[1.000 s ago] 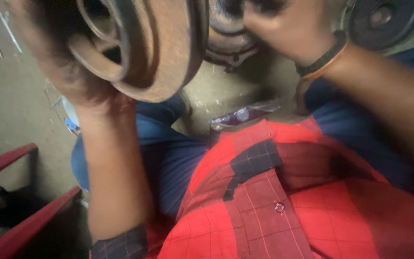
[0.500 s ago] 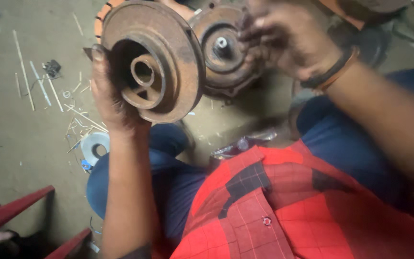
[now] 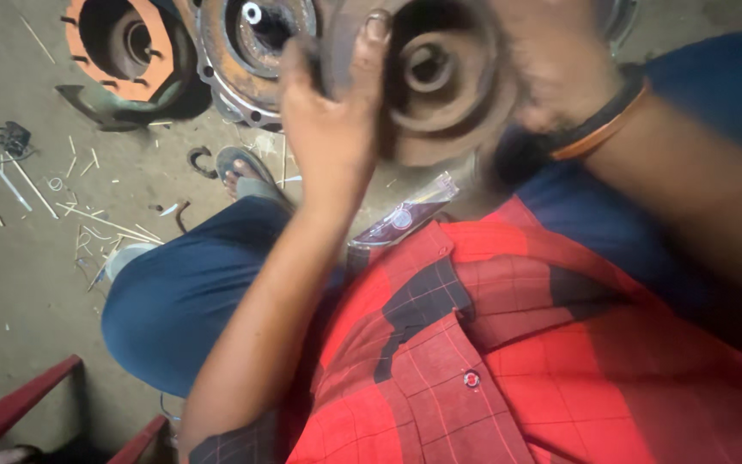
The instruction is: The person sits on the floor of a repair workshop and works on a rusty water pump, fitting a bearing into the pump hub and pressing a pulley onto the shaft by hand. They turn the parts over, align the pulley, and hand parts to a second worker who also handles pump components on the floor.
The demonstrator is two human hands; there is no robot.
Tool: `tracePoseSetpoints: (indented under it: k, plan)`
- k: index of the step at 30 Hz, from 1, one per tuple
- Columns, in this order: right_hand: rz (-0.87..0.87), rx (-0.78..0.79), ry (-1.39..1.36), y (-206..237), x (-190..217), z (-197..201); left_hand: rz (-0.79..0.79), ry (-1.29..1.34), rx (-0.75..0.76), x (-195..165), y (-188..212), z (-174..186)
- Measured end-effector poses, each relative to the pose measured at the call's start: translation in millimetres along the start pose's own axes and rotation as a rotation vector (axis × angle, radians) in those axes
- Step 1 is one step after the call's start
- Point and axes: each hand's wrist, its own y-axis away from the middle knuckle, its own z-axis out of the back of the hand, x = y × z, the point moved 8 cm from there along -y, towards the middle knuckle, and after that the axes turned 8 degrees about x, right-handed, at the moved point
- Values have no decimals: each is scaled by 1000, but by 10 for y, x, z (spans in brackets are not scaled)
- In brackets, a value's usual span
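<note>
Two hands hold one rusty disc-shaped impeller at the upper middle of the frame: the left hand has its fingers curled over the left rim, while the right hand covers the right rim, blurred, so its fingers' grip cannot be told. Behind it sit one round metal housing with a centre shaft and, upper left, one orange casing, cut off by the frame. One clear plastic packet lies at centre, its print unreadable.

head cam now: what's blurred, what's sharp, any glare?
Head view: the rusty disc and right hand are motion-blurred; the left hand is softer than the sharp red checked shirt; floor litter reads clearly; light is dim and even, with no glare.
</note>
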Motion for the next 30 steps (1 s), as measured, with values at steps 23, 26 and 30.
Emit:
tracePoseSetpoints:
  k: [23, 26, 30]
  plan:
    - [-861, -258, 710, -72, -3279, 256, -172, -1102, 163, 626, -536, 825]
    - [-996, -199, 738, -216, -3443, 259, -126, -1065, 136, 682, -632, 818]
    - [-1097, -117, 772, -235, -3418, 504, -261, -1116, 113, 703, -670, 723]
